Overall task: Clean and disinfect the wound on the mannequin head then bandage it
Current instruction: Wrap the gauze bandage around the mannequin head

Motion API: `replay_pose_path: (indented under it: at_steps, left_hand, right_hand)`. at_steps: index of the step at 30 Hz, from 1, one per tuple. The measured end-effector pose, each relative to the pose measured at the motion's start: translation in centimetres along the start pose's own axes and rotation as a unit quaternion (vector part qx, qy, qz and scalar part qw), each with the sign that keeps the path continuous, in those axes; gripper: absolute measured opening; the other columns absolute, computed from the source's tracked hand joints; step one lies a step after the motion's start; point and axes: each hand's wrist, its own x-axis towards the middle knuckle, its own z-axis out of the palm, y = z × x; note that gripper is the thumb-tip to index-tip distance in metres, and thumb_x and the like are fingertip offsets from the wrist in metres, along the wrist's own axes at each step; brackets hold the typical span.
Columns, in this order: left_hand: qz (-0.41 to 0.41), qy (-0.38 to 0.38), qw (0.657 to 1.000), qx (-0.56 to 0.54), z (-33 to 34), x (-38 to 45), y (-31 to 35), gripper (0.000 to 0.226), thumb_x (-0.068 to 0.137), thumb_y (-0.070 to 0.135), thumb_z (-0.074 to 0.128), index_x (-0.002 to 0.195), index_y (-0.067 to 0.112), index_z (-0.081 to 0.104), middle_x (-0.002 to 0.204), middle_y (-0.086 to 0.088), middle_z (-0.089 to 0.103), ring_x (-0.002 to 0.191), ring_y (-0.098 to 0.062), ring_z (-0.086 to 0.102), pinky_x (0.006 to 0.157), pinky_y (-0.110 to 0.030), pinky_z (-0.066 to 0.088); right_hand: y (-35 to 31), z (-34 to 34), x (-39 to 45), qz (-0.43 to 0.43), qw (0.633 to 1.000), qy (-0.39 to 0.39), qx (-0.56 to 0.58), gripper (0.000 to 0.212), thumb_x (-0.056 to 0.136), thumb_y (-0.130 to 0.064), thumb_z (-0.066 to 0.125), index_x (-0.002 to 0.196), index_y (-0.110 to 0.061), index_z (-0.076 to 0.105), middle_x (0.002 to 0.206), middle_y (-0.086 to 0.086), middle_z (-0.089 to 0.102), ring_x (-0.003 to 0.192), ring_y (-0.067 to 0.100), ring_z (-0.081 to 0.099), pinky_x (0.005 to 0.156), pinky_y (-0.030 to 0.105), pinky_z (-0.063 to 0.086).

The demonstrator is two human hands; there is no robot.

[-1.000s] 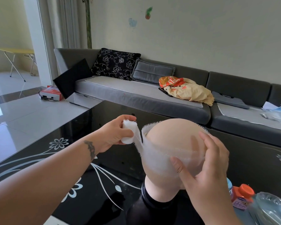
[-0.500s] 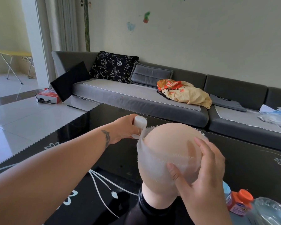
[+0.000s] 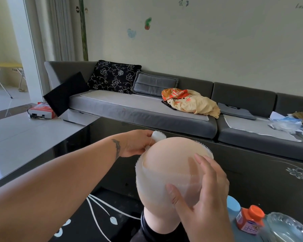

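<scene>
The mannequin head (image 3: 166, 159) stands on its black neck base (image 3: 147, 229) on the dark glass coffee table (image 3: 80, 142), close under the camera and seen from behind and above. A band of frayed white gauze bandage (image 3: 152, 180) circles it below the crown; the wound itself is not visible from this side.

The left hand (image 3: 136, 143) is closed around the small gauze roll (image 3: 158, 135), holding it at the far upper side of the head, where the band leads up to it. The right hand (image 3: 201, 193) is spread open and grips nothing — its palm and fingers (image 3: 202, 160) lie flat on the wrapped band at the near right side, pinning it.

The step looks like carrying the next turn of bandage around the far side. To do it well, I would keep the roll close to the surface and let out only as much as the turn needs, under steady, light tension. The pinning hand should stay put until the new layer crosses under it, then lift. Each turn should overlap the last — on so smooth and rounded a head, a loose or high turn would likely ride upward and slip off.

Just beside the right wrist stand a small orange-capped bottle (image 3: 250, 220) and a clear glass dish (image 3: 290, 227); a grey sofa (image 3: 147, 112) runs behind the table.
</scene>
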Motion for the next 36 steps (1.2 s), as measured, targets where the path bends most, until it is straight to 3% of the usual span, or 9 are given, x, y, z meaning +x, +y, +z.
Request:
replay_pose_path:
  at_steps: [4,9,14,17,21,26,30,34,36]
  left_hand:
    - [-0.018,0.002,1.000,0.006,0.2,0.5,0.3,0.029,0.090,0.004,0.060,0.116,0.016,0.061,0.116,-0.010,0.067,0.097,-0.021,0.067,0.078,-0.033,0.055]
    - [-0.015,-0.002,0.997,0.074,0.3,1.0,1.4,0.026,0.090,0.008,0.059,0.112,0.020,0.066,0.113,-0.005,0.069,0.100,-0.020,0.062,0.098,-0.040,0.046]
    - [-0.075,0.010,0.990,0.120,0.6,1.7,3.3,0.030,0.092,0.014,0.050,0.114,0.022,0.069,0.128,-0.013,0.062,0.096,-0.022,0.055,0.100,-0.040,0.043]
    - [-0.117,0.038,0.984,0.128,1.2,2.5,4.5,0.032,0.089,0.028,0.047,0.111,0.016,0.067,0.121,-0.009,0.065,0.087,-0.024,0.063,0.088,-0.041,0.051]
    - [-0.137,0.038,0.969,0.202,2.5,3.5,6.0,0.043,0.088,0.059,0.049,0.098,0.023,0.071,0.101,0.000,0.073,0.084,-0.024,0.074,0.076,-0.042,0.059]
    - [-0.168,0.026,0.915,0.365,4.4,4.2,8.0,0.039,0.082,0.062,0.058,0.089,0.027,0.073,0.098,0.000,0.075,0.089,-0.024,0.073,0.080,-0.042,0.058]
    - [-0.176,0.014,0.844,0.506,6.6,4.1,9.6,0.037,0.088,0.047,0.060,0.113,0.022,0.070,0.110,-0.001,0.072,0.096,-0.025,0.070,0.086,-0.038,0.056]
    - [-0.162,0.008,0.788,0.594,8.3,4.2,10.8,0.033,0.092,0.030,0.059,0.117,0.011,0.066,0.109,-0.007,0.070,0.092,-0.024,0.068,0.070,-0.029,0.055]
    - [-0.160,0.009,0.781,0.603,8.9,4.6,10.9,0.032,0.090,0.025,0.060,0.116,0.008,0.066,0.106,-0.013,0.069,0.083,-0.024,0.062,0.068,-0.028,0.053]
  right_hand:
    - [0.1,0.2,-0.1,-0.001,1.000,0.006,-0.005,0.079,0.067,-0.060,0.066,0.134,-0.042,0.029,0.142,-0.005,0.038,0.129,0.020,0.035,0.093,0.020,0.025]
    - [0.1,0.3,0.0,-0.004,1.000,0.014,-0.001,0.076,0.069,-0.062,0.064,0.133,-0.041,0.030,0.141,-0.003,0.039,0.128,0.021,0.036,0.097,0.034,0.032]
    - [0.0,0.1,-0.2,-0.007,1.000,0.022,0.020,0.072,0.069,-0.067,0.055,0.132,-0.042,0.031,0.140,-0.006,0.037,0.128,0.016,0.033,0.098,0.037,0.037]
    - [-0.1,0.0,-0.3,-0.008,1.000,0.024,0.009,0.070,0.070,-0.066,0.054,0.132,-0.041,0.031,0.140,-0.007,0.037,0.128,0.015,0.031,0.098,0.045,0.043]
    - [-0.3,-0.2,-0.3,-0.010,1.000,0.028,-0.002,0.070,0.070,-0.063,0.057,0.131,-0.037,0.035,0.140,-0.002,0.042,0.128,0.021,0.037,0.095,0.053,0.046]
    - [-0.2,-0.2,-0.4,-0.023,0.998,0.050,-0.001,0.070,0.070,-0.058,0.060,0.131,-0.033,0.039,0.138,0.002,0.045,0.126,0.024,0.040,0.090,0.053,0.049]
    - [-0.2,-0.1,-0.4,-0.028,0.997,0.065,-0.001,0.069,0.069,-0.059,0.060,0.130,-0.033,0.041,0.137,0.001,0.046,0.127,0.022,0.038,0.087,0.052,0.051]
    - [0.0,0.0,-0.4,-0.032,0.996,0.076,-0.015,0.070,0.068,-0.060,0.059,0.130,-0.034,0.041,0.137,-0.005,0.039,0.125,0.021,0.038,0.084,0.051,0.052]
    - [0.1,0.1,-0.3,-0.033,0.996,0.078,-0.020,0.072,0.066,-0.060,0.060,0.130,-0.034,0.041,0.137,-0.005,0.038,0.125,0.021,0.039,0.084,0.050,0.053]
